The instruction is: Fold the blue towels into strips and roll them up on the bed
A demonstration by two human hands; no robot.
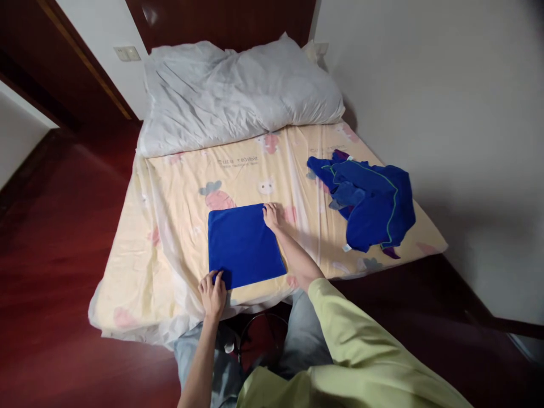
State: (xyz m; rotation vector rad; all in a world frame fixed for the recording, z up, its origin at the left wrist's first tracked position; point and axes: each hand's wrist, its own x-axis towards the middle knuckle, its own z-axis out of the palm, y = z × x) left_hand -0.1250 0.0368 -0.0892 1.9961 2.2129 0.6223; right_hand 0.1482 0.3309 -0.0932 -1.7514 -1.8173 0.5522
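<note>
As we stand at one printed sheet [123, 277], we count one flat blue cloth [246, 249] near its front edge; one heap of blue garments [374, 198], apart at right; one mass of white bedding [242, 93] across the far end. Sheet shows broadly left of the cloth, and between cloth and heap. Nearly square, without clear long axis, the cloth runs its sides toward the bedding. Our left hand [212, 292] bends its fingers at the near-left corner, our right hand [271, 216] at the far-right; whether either pinches, we cannot tell.
</note>
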